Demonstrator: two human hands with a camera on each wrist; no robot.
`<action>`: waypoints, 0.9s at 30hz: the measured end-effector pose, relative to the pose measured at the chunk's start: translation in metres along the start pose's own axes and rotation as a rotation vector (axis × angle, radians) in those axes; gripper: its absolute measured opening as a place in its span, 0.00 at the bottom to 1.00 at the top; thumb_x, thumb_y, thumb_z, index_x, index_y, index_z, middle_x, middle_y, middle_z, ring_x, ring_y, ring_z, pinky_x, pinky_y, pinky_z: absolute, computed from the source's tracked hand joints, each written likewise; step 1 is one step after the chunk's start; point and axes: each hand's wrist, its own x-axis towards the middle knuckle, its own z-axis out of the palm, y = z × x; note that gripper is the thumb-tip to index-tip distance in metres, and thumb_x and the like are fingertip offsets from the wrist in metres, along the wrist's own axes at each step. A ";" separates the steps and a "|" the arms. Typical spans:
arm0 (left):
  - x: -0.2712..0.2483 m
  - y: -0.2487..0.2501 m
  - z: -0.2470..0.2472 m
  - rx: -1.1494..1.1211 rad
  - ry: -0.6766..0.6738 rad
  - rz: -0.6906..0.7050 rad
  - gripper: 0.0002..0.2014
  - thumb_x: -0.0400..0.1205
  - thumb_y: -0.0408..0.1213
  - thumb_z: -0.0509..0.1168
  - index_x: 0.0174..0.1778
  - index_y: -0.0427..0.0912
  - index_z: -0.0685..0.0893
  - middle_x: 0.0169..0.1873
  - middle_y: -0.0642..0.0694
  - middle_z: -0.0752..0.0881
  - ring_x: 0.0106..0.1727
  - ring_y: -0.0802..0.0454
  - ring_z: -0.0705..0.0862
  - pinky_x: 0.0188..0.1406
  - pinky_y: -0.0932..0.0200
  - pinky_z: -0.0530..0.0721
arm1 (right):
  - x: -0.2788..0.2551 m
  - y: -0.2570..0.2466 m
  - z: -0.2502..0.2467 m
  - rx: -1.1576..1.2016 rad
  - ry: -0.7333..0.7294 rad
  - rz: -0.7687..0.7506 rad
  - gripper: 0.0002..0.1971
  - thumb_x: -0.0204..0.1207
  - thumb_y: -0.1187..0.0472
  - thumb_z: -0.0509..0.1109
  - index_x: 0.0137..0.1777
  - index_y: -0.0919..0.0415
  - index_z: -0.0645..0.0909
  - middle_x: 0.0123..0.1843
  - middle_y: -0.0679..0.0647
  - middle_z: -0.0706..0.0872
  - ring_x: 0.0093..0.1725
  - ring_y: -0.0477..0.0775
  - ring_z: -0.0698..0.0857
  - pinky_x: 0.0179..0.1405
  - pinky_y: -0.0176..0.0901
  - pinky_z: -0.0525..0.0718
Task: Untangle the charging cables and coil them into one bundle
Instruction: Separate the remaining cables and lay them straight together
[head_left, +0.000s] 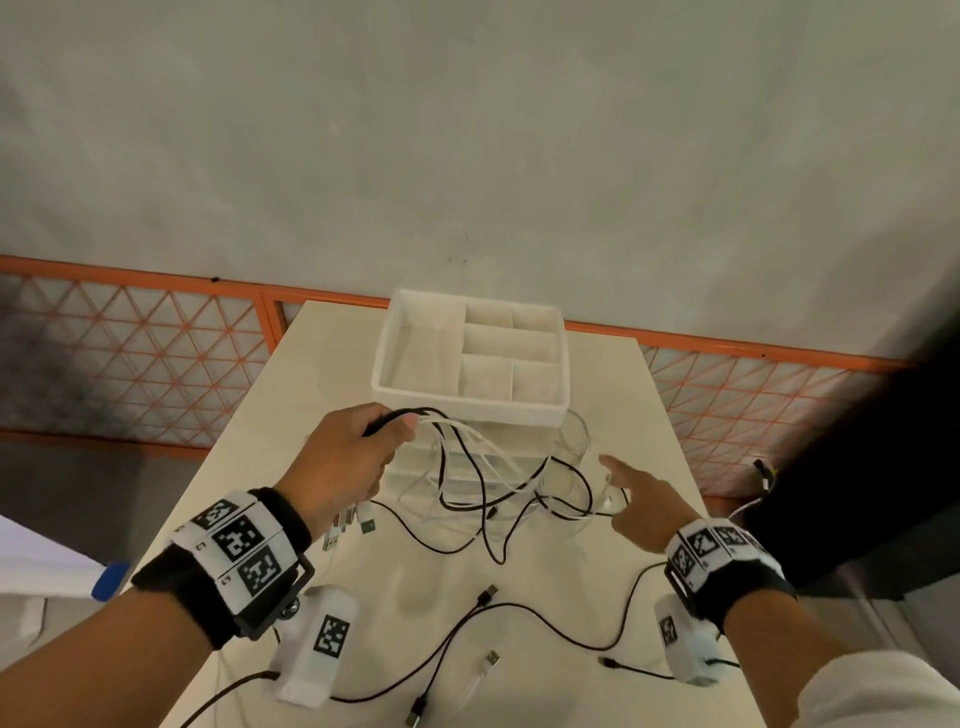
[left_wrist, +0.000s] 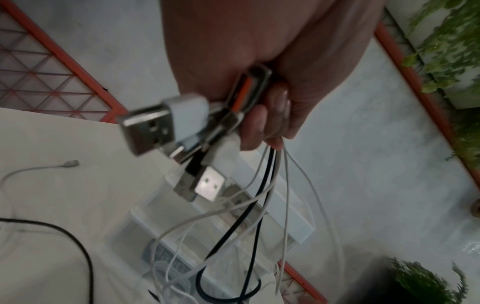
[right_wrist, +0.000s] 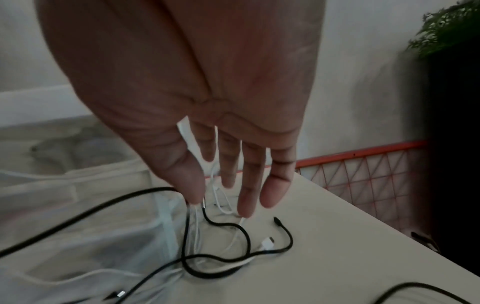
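Note:
My left hand (head_left: 384, 441) is raised above the table and grips a bunch of black and white charging cables (head_left: 467, 457). Their USB plugs (head_left: 348, 525) stick out below the fist, large and blurred in the left wrist view as USB plugs (left_wrist: 148, 127). From the fist the strands hang in loops to a tangle (head_left: 550, 499) on the table. My right hand (head_left: 623, 488) hovers over that tangle (right_wrist: 228, 259) with straight, spread fingers (right_wrist: 249, 185). A white strand (right_wrist: 185, 133) passes between thumb and index finger; no grip on it shows.
A white divided tray (head_left: 384, 364) sits on a clear drawer unit at the table's (head_left: 649, 415) far end. A loose black cable (head_left: 545, 618) and a white cable (head_left: 483, 670) lie near me. An orange lattice railing (head_left: 156, 353) runs behind the table.

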 end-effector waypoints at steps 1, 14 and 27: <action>-0.001 0.001 0.001 -0.003 -0.004 0.013 0.14 0.86 0.40 0.66 0.47 0.29 0.84 0.19 0.53 0.66 0.18 0.55 0.61 0.17 0.63 0.62 | -0.004 -0.001 0.000 0.004 0.014 -0.023 0.37 0.75 0.68 0.67 0.85 0.47 0.65 0.75 0.51 0.83 0.63 0.55 0.85 0.62 0.38 0.80; -0.029 0.021 0.017 0.354 -0.204 0.329 0.23 0.89 0.48 0.58 0.29 0.40 0.70 0.18 0.57 0.67 0.20 0.60 0.64 0.23 0.69 0.65 | -0.069 -0.121 0.028 0.522 -0.090 -0.291 0.05 0.81 0.54 0.73 0.48 0.54 0.83 0.23 0.48 0.85 0.20 0.48 0.80 0.23 0.40 0.78; -0.037 -0.077 0.007 0.707 -0.276 -0.140 0.08 0.82 0.38 0.69 0.45 0.51 0.93 0.27 0.55 0.85 0.35 0.54 0.86 0.40 0.64 0.84 | -0.036 -0.048 0.078 -0.129 0.049 0.000 0.39 0.76 0.55 0.75 0.84 0.44 0.61 0.72 0.60 0.81 0.70 0.66 0.81 0.67 0.56 0.81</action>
